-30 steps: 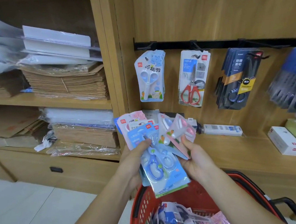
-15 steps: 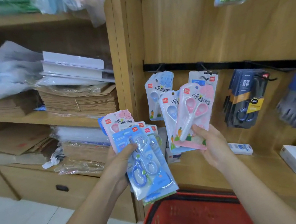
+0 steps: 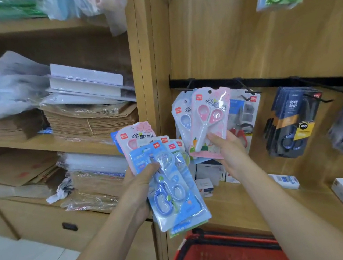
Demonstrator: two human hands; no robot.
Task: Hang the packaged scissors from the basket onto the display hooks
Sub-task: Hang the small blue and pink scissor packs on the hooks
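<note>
Pink card-and-blister scissors pack (image 3: 208, 122): pinched at its lower edge by the right hand (image 3: 228, 154), thumb on the front. It is held up just before the left-most hook (image 3: 189, 83) of the black rail (image 3: 270, 80), overlapping a blue pack (image 3: 183, 119) hanging there. Judged light and stiff-backed, with a slippery glossy blister; hold the card edge and keep the top hole free. Left hand (image 3: 141, 183) grips a fan of packs (image 3: 172, 187), thumb across. Red basket (image 3: 226, 253) below; contents mostly out of frame.
</note>
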